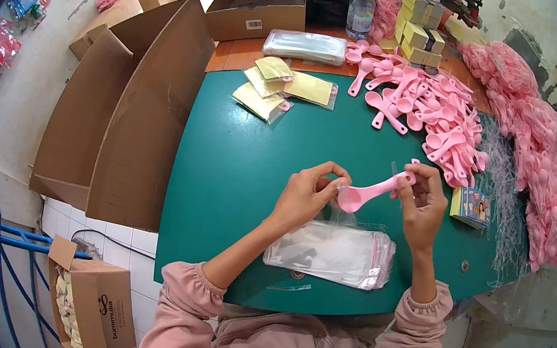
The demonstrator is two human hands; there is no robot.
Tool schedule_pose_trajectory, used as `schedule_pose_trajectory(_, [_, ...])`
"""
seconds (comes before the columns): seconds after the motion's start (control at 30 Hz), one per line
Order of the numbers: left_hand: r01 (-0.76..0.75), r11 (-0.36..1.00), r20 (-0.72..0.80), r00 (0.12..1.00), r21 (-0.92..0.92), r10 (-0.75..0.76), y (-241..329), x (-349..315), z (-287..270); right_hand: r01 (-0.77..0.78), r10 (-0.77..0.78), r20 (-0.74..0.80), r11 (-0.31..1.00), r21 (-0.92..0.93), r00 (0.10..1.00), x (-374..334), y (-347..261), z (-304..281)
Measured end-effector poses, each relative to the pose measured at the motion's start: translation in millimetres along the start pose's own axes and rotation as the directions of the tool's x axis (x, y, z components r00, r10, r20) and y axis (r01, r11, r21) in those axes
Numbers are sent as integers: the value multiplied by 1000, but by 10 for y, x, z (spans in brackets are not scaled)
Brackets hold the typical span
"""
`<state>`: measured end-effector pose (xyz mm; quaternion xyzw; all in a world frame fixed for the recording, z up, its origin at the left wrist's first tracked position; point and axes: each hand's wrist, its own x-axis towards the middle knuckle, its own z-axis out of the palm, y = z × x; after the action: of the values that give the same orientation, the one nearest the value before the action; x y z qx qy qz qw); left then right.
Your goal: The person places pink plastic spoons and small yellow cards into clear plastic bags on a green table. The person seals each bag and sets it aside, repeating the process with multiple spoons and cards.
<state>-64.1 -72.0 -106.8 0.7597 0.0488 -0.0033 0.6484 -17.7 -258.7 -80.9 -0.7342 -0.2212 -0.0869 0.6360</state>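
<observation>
Nearest the camera: your pink sweatshirt (268,347), sleeves gathered on the forearms. Largest first: the green table (233,189) in front of you; the large open carton (151,120) along its left side, flaps up, floor of it mostly hidden. At the back, another open carton (277,28); too dark inside to tell contents. Lower left, the small carton (104,313) holds pale yellow items, kind unclear. Down the right side, pink spoons bundled in clear plastic (537,157); just inboard of these, a heap of loose pink spoons (443,119), handles every which way. In front of you, a stack of clear bags (327,256) lying flat. Toward the back left of the table, clear packs (256,102) with yellow card inside, bits of pink showing at some edges. Your right hand (423,198) pinches the handle end of the pink spoon (379,190), which is up off the table, above the bags. Your left hand (312,189) has its fingertips pinched at the bowl; can't tell if they're on the rim or on clear film. Spoon's long axis slants: bowl lower left, handle end upper right, toward your right hand.
</observation>
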Motion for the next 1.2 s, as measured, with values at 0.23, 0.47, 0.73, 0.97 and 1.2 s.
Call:
schedule_pose_trajectory(0.23, [167, 986, 267, 950, 8, -163, -11, 80, -114, 30, -30, -22, 1000, 9, 999, 71, 18, -9])
schedule_pose_trajectory(0.47, [140, 986, 371, 924, -90, -97, -31, 75, -157, 43, -43, -103, 999, 3, 994, 53, 79, -25])
schedule_pose_trajectory(0.73, [193, 978, 183, 967, -84, -175, 66, 65, -147, 66, -63, -111, 997, 27, 992, 71, 96, -34])
schedule_pose_trajectory(0.97, [172, 963, 238, 964, -206, -121, 25, 58, -143, 76, -65, -155, 995, 69, 986, 54, 79, -12])
schedule_pose_trajectory(1.2, [191, 970, 223, 963, -151, -155, 24, 49, -120, 50, -47, -97, 998, 31, 994, 33, 88, 16])
